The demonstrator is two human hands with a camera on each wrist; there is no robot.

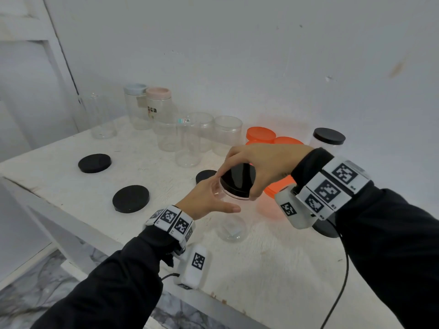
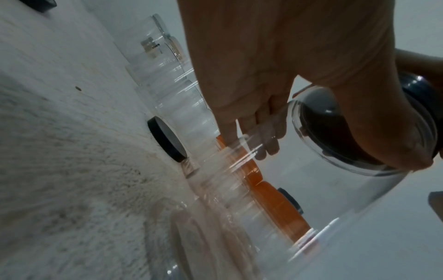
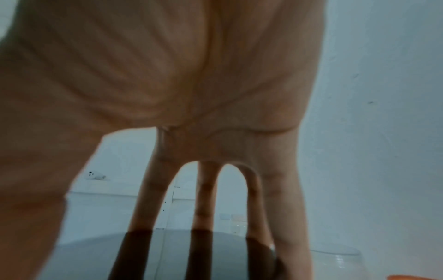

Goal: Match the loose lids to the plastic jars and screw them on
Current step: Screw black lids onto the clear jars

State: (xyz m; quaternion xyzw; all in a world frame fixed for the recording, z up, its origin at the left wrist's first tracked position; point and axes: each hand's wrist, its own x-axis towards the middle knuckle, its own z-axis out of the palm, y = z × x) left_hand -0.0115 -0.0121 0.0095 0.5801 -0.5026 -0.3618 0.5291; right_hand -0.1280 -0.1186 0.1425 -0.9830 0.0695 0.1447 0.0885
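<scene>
From the head view, my right hand arches over a black lid, thumb and fingertips curled down round its rim, and the lid sits on the mouth of a clear jar standing on the white table. My left hand wraps the jar's upper wall just under the lid, thumb stretched across the near side, fingers round the far side. Three more black lids lie loose on the table: one far left, one nearer me, and one just behind my left hand. A row of open clear jars stands toward the wall, orange lids lie beyond my right hand, and a black-capped jar stands at the back right. From the left wrist, my left hand has its fingers seen through the clear wall they curl round, my thumb presses the jar's shoulder, and the dark lid shows through the plastic. From the right wrist, my right hand has its fingers spread and coming down onto the glossy lid, gripping its edge.
</scene>
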